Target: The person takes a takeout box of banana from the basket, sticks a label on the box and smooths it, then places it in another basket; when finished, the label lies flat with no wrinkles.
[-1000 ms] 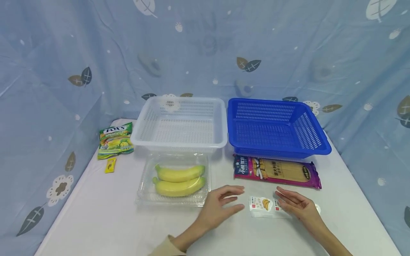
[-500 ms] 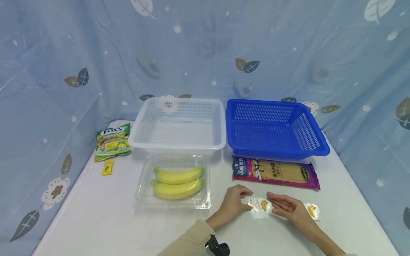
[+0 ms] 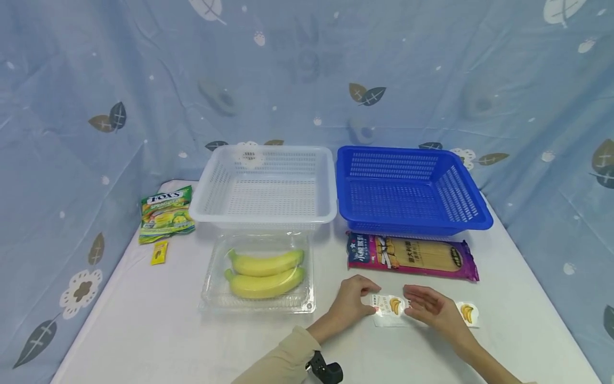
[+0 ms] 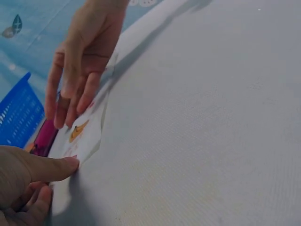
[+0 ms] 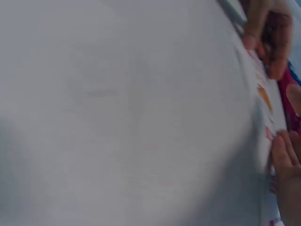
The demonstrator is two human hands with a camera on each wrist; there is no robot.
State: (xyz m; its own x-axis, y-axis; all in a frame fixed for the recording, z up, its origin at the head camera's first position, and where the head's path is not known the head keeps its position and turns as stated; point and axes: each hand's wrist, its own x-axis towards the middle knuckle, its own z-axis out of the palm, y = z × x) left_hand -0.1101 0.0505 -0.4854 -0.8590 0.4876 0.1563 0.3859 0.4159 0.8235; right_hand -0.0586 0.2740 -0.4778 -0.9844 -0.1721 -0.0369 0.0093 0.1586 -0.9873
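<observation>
Head view. We list one packet (image 3: 389, 314), white, banana-printed, flat on the tabletop (image 3: 192, 341) between the two hands, on the near side of the noodles (image 3: 412, 257). At its left end, the left hand (image 3: 350, 303): thumb and fingers parted, loosely curved, no grip seen. Over its length, the right hand (image 3: 438, 313): fingers fairly straight, holding nothing that we can see. A second banana print (image 3: 467, 314) shows past the right hand; whether on the same packet, we cannot tell. Also noted: blue basket (image 3: 417, 225), white basket (image 3: 264, 218), clear box (image 3: 259, 308) with bananas (image 3: 266, 285), candy bag (image 3: 166, 215), small sweet (image 3: 159, 253).

Left wrist view. Left thumb at the packet's edge, its fingers apart from it; the right hand's fingers point down towards the packet. We judge the packet thin and limp: best steadied lightly at both ends, kept flat, without creasing.

Right wrist view. Packet along the right side, blurred; contact under the right fingertips uncertain. For a hold, we would pinch the very edges, both ends level, leaving the noodles undisturbed.
</observation>
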